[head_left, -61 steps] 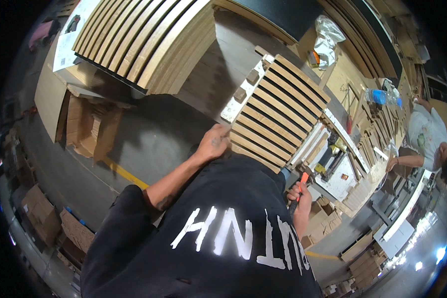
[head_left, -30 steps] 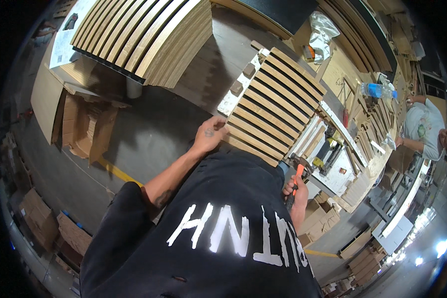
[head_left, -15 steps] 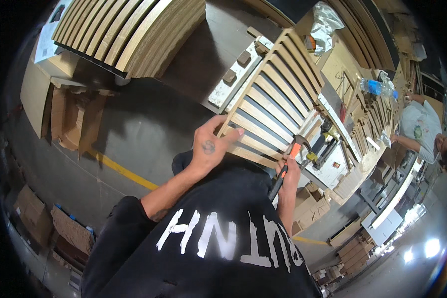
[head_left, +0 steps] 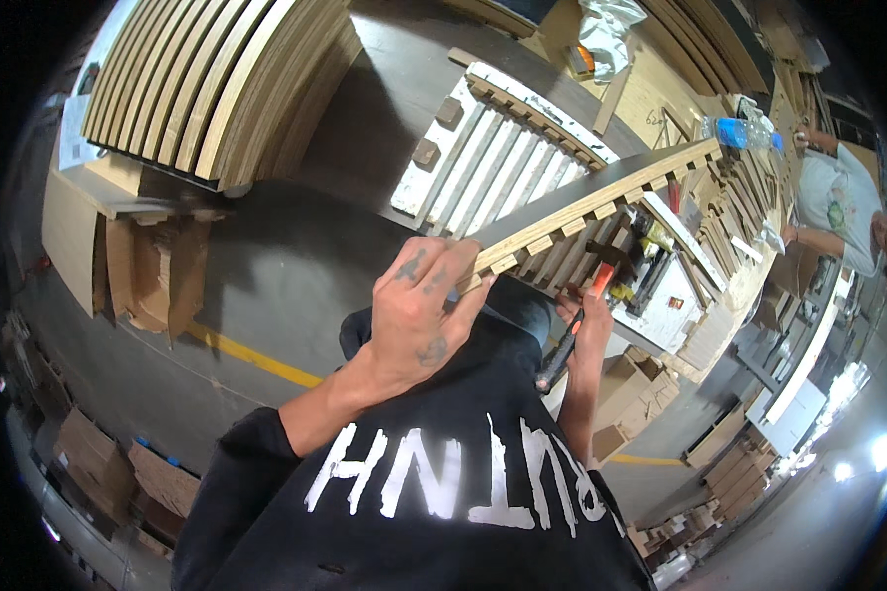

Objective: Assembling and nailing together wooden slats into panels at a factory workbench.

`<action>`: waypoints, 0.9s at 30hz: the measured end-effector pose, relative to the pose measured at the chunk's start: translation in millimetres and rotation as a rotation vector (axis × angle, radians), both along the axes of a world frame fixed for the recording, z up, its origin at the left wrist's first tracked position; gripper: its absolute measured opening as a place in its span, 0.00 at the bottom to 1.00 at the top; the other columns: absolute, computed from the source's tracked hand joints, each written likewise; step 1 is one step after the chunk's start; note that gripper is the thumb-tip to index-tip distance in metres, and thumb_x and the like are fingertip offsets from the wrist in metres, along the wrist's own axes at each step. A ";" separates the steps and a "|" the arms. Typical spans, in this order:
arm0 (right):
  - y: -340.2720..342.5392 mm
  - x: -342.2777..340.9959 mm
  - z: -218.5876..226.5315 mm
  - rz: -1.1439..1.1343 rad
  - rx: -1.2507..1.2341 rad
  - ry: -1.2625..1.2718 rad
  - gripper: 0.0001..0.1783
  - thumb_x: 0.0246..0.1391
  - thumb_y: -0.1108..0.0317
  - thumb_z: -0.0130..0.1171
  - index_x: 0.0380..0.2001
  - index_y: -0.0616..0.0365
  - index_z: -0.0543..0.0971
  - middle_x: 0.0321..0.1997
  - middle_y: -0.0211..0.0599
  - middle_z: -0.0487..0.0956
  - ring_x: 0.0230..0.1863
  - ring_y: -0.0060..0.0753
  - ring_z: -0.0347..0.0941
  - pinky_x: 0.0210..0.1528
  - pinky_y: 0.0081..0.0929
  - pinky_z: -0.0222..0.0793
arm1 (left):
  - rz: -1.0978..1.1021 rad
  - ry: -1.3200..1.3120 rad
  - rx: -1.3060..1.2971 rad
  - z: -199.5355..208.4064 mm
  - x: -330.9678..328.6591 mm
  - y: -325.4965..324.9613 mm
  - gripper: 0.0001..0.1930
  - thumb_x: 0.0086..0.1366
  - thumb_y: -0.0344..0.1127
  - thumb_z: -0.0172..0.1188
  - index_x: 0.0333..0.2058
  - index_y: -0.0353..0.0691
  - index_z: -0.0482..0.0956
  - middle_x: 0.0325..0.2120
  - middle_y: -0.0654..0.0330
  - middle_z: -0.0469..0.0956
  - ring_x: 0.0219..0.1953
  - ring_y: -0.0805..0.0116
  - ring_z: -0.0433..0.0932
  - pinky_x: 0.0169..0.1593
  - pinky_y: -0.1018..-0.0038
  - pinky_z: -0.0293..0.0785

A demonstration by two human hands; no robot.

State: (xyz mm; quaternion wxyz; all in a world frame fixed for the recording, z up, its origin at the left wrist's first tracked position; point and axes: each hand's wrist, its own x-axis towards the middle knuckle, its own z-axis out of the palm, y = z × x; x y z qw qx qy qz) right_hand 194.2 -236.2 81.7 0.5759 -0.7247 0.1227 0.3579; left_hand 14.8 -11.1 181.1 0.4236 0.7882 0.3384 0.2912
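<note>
A slatted wood panel (head_left: 601, 189) is tilted up on edge, its dark backing facing up and left and its slat ends showing along the near right side. My left hand (head_left: 419, 305) is closed round the panel's near left corner. In my closed right hand (head_left: 586, 333) is a hammer (head_left: 602, 280) with an orange and black handle, its head pointing away from me below the panel's slatted side. Past the panel lies a white board with grooved slots (head_left: 493, 158), partly hidden by it. The panel's far slats are mostly hidden from this side.
A tall stack of slatted panels (head_left: 207, 89) stands at upper left, above cardboard boxes (head_left: 153, 271). At right, a bench carries loose wood strips (head_left: 729, 212), a water bottle (head_left: 744, 133) and tools. A co-worker (head_left: 838, 202) is at the far right. An open carton (head_left: 636, 394) sits below the bench.
The panel has turned from slats facing me to standing on edge, backing up, uncovering the grooved white board. My left hand rolled over with it; the hammer stays in my right hand.
</note>
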 end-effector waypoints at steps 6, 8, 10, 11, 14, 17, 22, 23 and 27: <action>-13.3 13.3 -16.3 0.247 -0.252 -0.322 0.19 0.69 0.56 0.48 0.46 0.63 0.75 0.40 0.39 0.81 0.32 0.29 0.79 0.30 0.24 0.75 | -0.097 0.023 0.113 8.8 1.9 4.2 0.18 0.48 0.24 0.72 0.40 0.36 0.80 0.32 0.54 0.80 0.34 0.60 0.79 0.34 0.70 0.76; -3.3 15.0 -12.6 0.256 -0.244 -0.369 0.19 0.69 0.57 0.49 0.42 0.66 0.75 0.36 0.41 0.79 0.30 0.27 0.77 0.25 0.28 0.75 | -0.119 0.015 0.161 5.7 3.2 10.4 0.18 0.49 0.25 0.72 0.40 0.36 0.80 0.33 0.54 0.80 0.34 0.61 0.80 0.35 0.70 0.76; 7.1 19.1 -5.0 0.393 -0.501 -0.464 0.18 0.67 0.59 0.51 0.40 0.68 0.75 0.32 0.45 0.78 0.28 0.37 0.76 0.27 0.35 0.71 | -0.128 0.022 0.171 2.6 5.2 14.6 0.17 0.50 0.25 0.72 0.40 0.36 0.80 0.33 0.54 0.80 0.34 0.61 0.80 0.35 0.70 0.77; 7.3 20.1 -15.8 0.441 -0.573 -0.680 0.16 0.63 0.62 0.55 0.39 0.69 0.74 0.31 0.51 0.76 0.31 0.51 0.75 0.34 0.41 0.69 | -0.138 0.020 0.183 -0.3 6.7 16.5 0.17 0.50 0.25 0.72 0.40 0.36 0.80 0.33 0.54 0.80 0.34 0.61 0.80 0.35 0.70 0.77; 22.1 22.3 -38.2 0.388 -0.563 -1.015 0.14 0.59 0.65 0.57 0.39 0.68 0.74 0.31 0.53 0.74 0.37 0.60 0.74 0.42 0.46 0.67 | -0.136 -0.002 0.192 -8.5 10.9 23.0 0.16 0.51 0.26 0.72 0.40 0.36 0.80 0.34 0.53 0.80 0.34 0.61 0.80 0.36 0.70 0.77; 44.9 22.8 -25.1 0.387 -0.647 -1.031 0.20 0.56 0.66 0.61 0.47 0.68 0.72 0.43 0.55 0.73 0.50 0.59 0.70 0.52 0.45 0.65 | -0.145 0.024 0.102 0.0 11.3 37.1 0.16 0.54 0.27 0.70 0.42 0.34 0.79 0.34 0.51 0.81 0.35 0.58 0.81 0.38 0.68 0.78; 124.9 -24.2 105.1 0.502 -0.127 -1.547 0.31 0.54 0.55 0.66 0.54 0.63 0.69 0.62 0.53 0.67 0.66 0.53 0.61 0.69 0.55 0.50 | -0.332 0.331 0.081 0.1 6.7 52.0 0.21 0.57 0.35 0.65 0.50 0.38 0.75 0.40 0.47 0.79 0.40 0.46 0.79 0.42 0.60 0.77; 144.7 -31.5 122.9 0.647 -0.095 -1.617 0.32 0.52 0.51 0.67 0.53 0.61 0.71 0.61 0.51 0.69 0.66 0.51 0.61 0.70 0.61 0.44 | -0.370 0.228 -0.059 -9.5 -0.9 54.7 0.22 0.57 0.31 0.63 0.52 0.38 0.73 0.40 0.46 0.78 0.40 0.46 0.79 0.42 0.59 0.77; 183.3 -29.1 143.2 1.171 -0.203 -1.553 0.35 0.44 0.39 0.67 0.46 0.56 0.76 0.53 0.42 0.76 0.64 0.45 0.63 0.71 0.72 0.28 | -0.373 0.108 -0.116 -1.2 -7.6 49.0 0.21 0.59 0.29 0.60 0.52 0.37 0.72 0.39 0.45 0.77 0.40 0.42 0.78 0.43 0.58 0.75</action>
